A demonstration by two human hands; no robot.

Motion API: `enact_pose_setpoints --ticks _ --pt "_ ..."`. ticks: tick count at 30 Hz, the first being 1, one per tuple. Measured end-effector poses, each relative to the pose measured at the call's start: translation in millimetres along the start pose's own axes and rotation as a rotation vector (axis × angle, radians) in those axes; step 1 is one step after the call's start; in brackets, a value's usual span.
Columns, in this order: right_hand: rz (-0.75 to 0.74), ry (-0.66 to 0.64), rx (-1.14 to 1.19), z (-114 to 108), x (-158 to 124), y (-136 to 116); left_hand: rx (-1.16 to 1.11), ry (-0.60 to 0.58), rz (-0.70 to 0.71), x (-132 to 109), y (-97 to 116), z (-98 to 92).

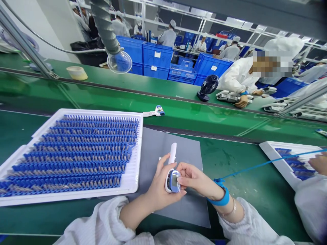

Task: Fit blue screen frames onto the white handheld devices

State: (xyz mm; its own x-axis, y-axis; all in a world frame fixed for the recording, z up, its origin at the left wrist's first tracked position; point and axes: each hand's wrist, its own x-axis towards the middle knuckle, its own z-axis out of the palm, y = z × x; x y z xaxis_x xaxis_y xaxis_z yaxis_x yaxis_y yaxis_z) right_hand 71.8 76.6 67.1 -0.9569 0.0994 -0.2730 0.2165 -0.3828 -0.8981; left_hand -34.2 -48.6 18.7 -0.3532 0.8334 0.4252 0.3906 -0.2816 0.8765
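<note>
Over a grey mat point(189, 209), a white handheld device point(173, 180) is held in the left hand point(161, 185), whose fingers are curled around its lower end, its slim handle pointed away to the far side. Its blue-edged front is touched from the right by the bent fingertips of the right hand point(190, 176); whether it is pinched between them cannot be told. A blue band point(221, 200) is worn on the right wrist. To the left, a white tray point(131, 180) is filled with rows of blue parts point(76, 153). Just beyond the tray's far right corner, a white-and-blue piece point(158, 111) is seen. Farther off, a dark fan point(209, 85) is placed near a co-worker in white point(237, 76), and blue crates point(157, 56) are stacked behind.
</note>
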Motion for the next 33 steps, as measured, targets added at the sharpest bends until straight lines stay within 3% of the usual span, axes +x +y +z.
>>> enact_pose_setpoints --ticks 10,25,29,33 --pt "-0.003 0.023 -0.021 -4.2 -4.6 0.8 -0.066 0.017 -0.047 -0.2 -2.5 2.0" --pt "0.003 0.049 0.016 -1.6 6.1 18.8 0.089 -0.038 0.004 -2.7 -6.2 3.4" --pt "0.021 0.111 0.003 -2.5 3.3 12.7 0.137 -0.149 -0.119 -2.9 -7.0 4.6" --pt "0.057 0.336 -0.346 -43.0 -21.0 -13.2 0.186 -0.313 -0.219 -3.6 -4.7 8.5"
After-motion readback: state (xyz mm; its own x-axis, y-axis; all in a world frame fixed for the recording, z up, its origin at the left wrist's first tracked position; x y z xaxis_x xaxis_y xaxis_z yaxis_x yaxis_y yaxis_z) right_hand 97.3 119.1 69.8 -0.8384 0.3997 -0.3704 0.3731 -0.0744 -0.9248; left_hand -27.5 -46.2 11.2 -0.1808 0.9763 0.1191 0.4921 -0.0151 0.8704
